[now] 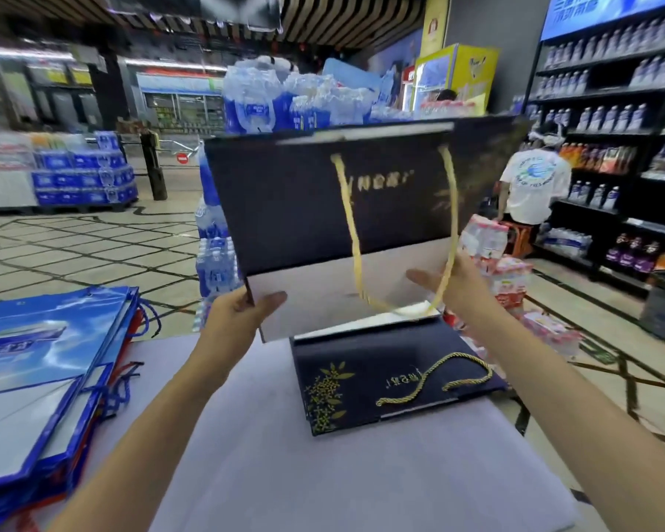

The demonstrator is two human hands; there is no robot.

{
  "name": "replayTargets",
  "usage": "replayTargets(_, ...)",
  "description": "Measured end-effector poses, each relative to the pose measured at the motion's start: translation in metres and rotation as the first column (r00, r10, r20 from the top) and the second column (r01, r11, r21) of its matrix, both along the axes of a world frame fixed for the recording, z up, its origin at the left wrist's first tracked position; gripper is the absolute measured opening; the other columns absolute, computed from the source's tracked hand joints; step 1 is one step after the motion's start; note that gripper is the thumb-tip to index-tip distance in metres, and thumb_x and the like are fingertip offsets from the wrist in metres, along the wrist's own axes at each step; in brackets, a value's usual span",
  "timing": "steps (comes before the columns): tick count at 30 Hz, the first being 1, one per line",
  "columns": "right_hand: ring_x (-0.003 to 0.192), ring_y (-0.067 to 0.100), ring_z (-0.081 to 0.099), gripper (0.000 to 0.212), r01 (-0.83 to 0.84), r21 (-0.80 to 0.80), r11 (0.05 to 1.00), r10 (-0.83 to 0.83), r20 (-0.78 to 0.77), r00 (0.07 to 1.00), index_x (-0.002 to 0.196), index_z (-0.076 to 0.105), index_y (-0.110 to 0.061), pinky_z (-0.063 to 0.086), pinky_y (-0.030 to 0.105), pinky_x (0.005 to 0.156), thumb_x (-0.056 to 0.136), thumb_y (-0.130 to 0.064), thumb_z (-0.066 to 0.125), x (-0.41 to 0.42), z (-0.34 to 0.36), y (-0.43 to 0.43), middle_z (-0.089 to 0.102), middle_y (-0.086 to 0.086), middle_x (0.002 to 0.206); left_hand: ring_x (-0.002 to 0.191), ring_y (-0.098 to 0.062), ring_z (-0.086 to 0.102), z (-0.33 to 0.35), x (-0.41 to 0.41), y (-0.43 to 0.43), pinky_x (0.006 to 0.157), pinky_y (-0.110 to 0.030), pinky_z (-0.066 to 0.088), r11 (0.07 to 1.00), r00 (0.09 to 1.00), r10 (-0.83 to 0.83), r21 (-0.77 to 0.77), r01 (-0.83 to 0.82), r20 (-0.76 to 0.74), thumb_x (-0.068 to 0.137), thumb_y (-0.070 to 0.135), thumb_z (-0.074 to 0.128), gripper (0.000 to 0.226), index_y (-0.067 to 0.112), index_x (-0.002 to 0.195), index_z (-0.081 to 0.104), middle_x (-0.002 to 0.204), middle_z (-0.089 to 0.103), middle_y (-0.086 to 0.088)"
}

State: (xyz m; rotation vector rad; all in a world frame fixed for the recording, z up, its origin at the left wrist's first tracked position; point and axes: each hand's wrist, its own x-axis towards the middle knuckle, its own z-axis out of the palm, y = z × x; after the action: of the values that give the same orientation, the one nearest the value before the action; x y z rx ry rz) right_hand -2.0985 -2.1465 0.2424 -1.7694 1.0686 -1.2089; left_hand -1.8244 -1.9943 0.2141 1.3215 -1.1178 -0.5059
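Far left of frame: stack of glossy blue paper carrier bags (pixel 47 359) w/ blue cord handles, flat on the pale grey table (pixel 361 485); several, exact no. can't be told. Left-centre: left hand (pixel 239 312) grips the lower left corner of the dark navy paper gift bag (pixel 285 201), thumb in front on its pale folded base, fingers wrapped behind. That bag is up in the air mid-frame, above & beyond both hands, flat face to camera, long axis left–right w/ slight tilt, mouth at top, base end at the hands. One gold rope handle (pixel 352 232) loops down its front. Lower centre, right under it: second navy gift bag w/ gold flower print (pixel 365 378), flat on the table, so 2 navy bags, 1 held, 1 down. Right-centre: right hand (pixel 465 286) at the lower right edge, thumb across the pale base, fingers hidden behind, prob. pinching. Hands about level; right one is nearer the flat bag, so a set-down likely goes straight down.
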Motion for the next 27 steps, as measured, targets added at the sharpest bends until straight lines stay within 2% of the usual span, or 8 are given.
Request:
replayTargets(3, 0.094, 0.019, 0.069, 0.045, 0.047, 0.026, 0.999, -0.050, 0.152, 0.987, 0.114, 0.059, -0.007, 0.057, 0.033, 0.078, 0.078, -0.021, 0.081, -0.016, 0.001, 0.008, 0.071, 0.003, 0.106, 0.082, -0.003, 0.069, 0.008, -0.007, -0.001, 0.065, -0.016, 0.050, 1.000, 0.994, -0.025, -0.011, 0.024, -0.107, 0.089, 0.023, 0.068, 0.020, 0.015, 0.106, 0.070, 0.092, 0.075, 0.010)
replayTargets(5, 0.092, 0.021, 0.071, 0.051, 0.064, 0.010, 0.998, -0.065, 0.180, 0.981, 0.116, 0.058, -0.008, 0.058, 0.037, 0.076, 0.076, -0.027, 0.083, -0.027, 0.002, 0.010, 0.072, 0.004, 0.108, 0.086, -0.008, 0.070, 0.014, -0.015, -0.003, 0.070, -0.022, 0.054, 0.999, 0.987, -0.035, -0.015, 0.033, -0.159, 0.088, 0.024, 0.069, 0.017, 0.017, 0.104, 0.070, 0.096, 0.075, 0.008)
replayTargets(7, 0.089, 0.023, 0.071, 0.054, 0.109, 0.035, 0.993, -0.113, 0.157, 0.981, 0.116, 0.059, -0.010, 0.059, 0.040, 0.074, 0.074, -0.033, 0.084, -0.037, 0.006, 0.010, 0.072, 0.004, 0.106, 0.086, -0.015, 0.071, 0.018, -0.028, -0.005, 0.075, -0.034, 0.057, 0.999, 0.986, -0.017, 0.025, 0.021, -0.164, 0.087, 0.024, 0.071, 0.014, 0.016, 0.098, 0.071, 0.096, 0.075, 0.003)
replayTargets(10, 0.077, 0.024, 0.071, 0.045, 0.148, 0.108, 0.983, -0.150, 0.018, 0.988, 0.109, 0.062, -0.007, 0.058, 0.034, 0.063, 0.077, -0.031, 0.082, -0.053, 0.004, 0.007, 0.073, 0.007, 0.097, 0.070, -0.019, 0.071, 0.011, -0.048, -0.009, 0.061, -0.035, 0.057, 0.987, 0.984, 0.027, 0.159, 0.001, -0.176, 0.085, 0.026, 0.073, 0.018, 0.008, 0.088, 0.069, 0.088, 0.075, -0.008)
replayTargets(14, 0.069, 0.020, 0.070, 0.036, 0.166, 0.214, 0.963, -0.098, -0.296, 0.950, 0.097, 0.062, -0.013, 0.050, 0.025, 0.050, 0.081, -0.042, 0.077, -0.062, -0.022, 0.005, 0.072, 0.002, 0.086, 0.060, -0.019, 0.057, -0.023, -0.061, -0.012, 0.052, -0.029, 0.041, 0.871, 0.952, 0.199, 0.403, -0.281, 0.235, 0.082, 0.052, 0.068, 0.043, 0.015, 0.068, 0.050, 0.066, 0.060, 0.001)
replayTargets(17, 0.062, 0.010, 0.065, 0.031, 0.180, 0.209, 0.961, -0.069, -0.449, 0.891, 0.089, 0.063, -0.015, 0.040, 0.015, 0.040, 0.084, -0.044, 0.073, -0.067, -0.049, 0.002, 0.068, -0.005, 0.078, 0.078, -0.020, 0.057, -0.054, -0.069, -0.012, 0.066, -0.031, 0.045, 0.779, 0.868, 0.150, 0.484, -0.398, 0.473, 0.083, 0.064, 0.057, 0.044, 0.020, 0.077, 0.053, 0.083, 0.061, 0.003)
replayTargets(21, 0.062, 0.013, 0.061, 0.036, 0.229, 0.293, 0.928, -0.074, -0.459, 0.886, 0.079, 0.057, -0.016, 0.039, 0.020, 0.044, 0.082, -0.048, 0.074, -0.068, -0.072, 0.000, 0.066, -0.002, 0.076, 0.110, -0.028, 0.051, -0.072, -0.081, -0.018, 0.092, -0.039, 0.043, 0.721, 0.789, 0.227, 0.446, -0.530, 0.571, 0.085, 0.062, 0.054, 0.058, 0.012, 0.113, 0.049, 0.117, 0.053, -0.006)
replayTargets(27, 0.062, 0.015, 0.064, 0.036, 0.218, 0.330, 0.918, -0.054, -0.440, 0.897, 0.079, 0.063, -0.012, 0.040, 0.020, 0.046, 0.083, -0.046, 0.073, -0.065, -0.076, -0.004, 0.070, 0.001, 0.075, 0.116, -0.030, 0.046, -0.077, -0.088, -0.022, 0.092, -0.037, 0.034, 0.714, 0.835, 0.201, 0.507, -0.482, 0.511, 0.094, 0.052, 0.046, 0.047, 0.015, 0.123, 0.048, 0.123, 0.055, -0.012)
